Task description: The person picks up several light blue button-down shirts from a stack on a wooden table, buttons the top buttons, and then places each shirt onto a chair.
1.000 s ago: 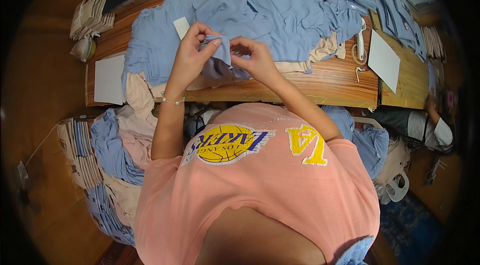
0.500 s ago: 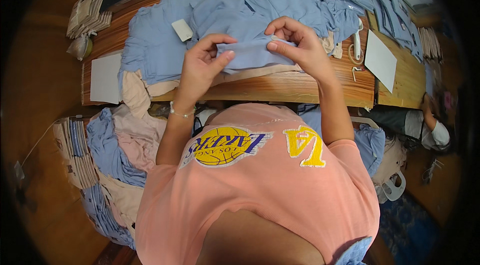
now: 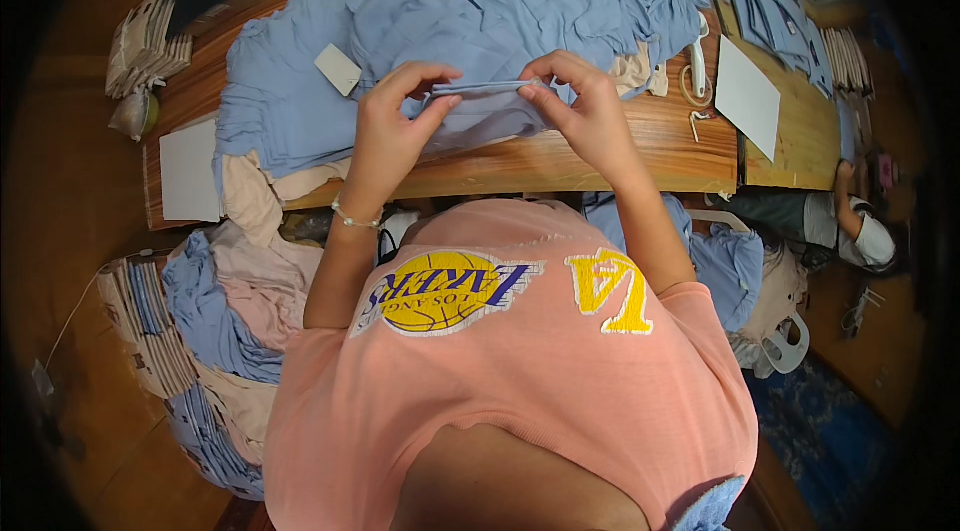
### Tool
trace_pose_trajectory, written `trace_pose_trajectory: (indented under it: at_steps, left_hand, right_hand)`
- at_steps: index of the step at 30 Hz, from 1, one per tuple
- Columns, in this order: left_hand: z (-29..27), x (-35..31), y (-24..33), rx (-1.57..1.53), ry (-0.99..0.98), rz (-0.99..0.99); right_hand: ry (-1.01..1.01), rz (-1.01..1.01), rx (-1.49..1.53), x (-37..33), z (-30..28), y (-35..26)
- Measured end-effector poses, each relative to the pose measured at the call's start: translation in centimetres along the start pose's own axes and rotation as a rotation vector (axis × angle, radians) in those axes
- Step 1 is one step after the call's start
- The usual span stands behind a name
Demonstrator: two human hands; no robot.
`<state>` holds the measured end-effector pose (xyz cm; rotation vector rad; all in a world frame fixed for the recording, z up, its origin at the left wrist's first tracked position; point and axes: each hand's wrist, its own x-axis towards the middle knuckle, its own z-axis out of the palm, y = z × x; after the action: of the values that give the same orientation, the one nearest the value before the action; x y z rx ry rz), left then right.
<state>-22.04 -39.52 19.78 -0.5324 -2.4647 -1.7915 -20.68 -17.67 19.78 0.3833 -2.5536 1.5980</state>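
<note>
Between my two hands a folded edge of light blue cloth is stretched, seen nearly edge-on. My left hand pinches its left end between thumb and fingers. At the right end, my right hand grips it the same way. Loose cloth hangs below the fold toward the table's front edge. Beyond my hands lies a wide heap of light blue garments, and the held cloth appears to be part of it. A white hang tag rests on the heap to the left of my left hand.
White boards lie at the left and right of the wooden table. A white-handled tool lies near the right board. Folded blue garments are stacked far right. More clothes are piled below left. Another person's arm shows at right.
The cloth edge has turned from showing its flat face to nearly edge-on between my fingers. Both hands still hold it. The whole view has shifted slightly.
</note>
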Motion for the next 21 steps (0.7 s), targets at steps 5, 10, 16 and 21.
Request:
trace_pose_trajectory:
  at_steps: [5,10,16,21]
  left_hand:
    - [-0.3,0.3,-0.3,0.014,-0.174,-0.058]
    - [-0.3,-0.4,-0.3,0.182,-0.225,-0.092]
    - [-0.6,-1.4,-1.8,0.448,-0.244,0.148]
    - [-0.2,-1.9,-2.3,0.489,-0.298,0.191]
  right_hand:
    - [-0.024,-0.072,-0.073,-0.1,0.1,0.3]
    - [-0.043,-0.207,-0.220,-0.3,0.1,0.7]
    - [-0.088,-0.267,-0.251,-1.0,0.7,2.4]
    - [-0.147,-0.112,-0.044,-1.4,1.1,3.2]
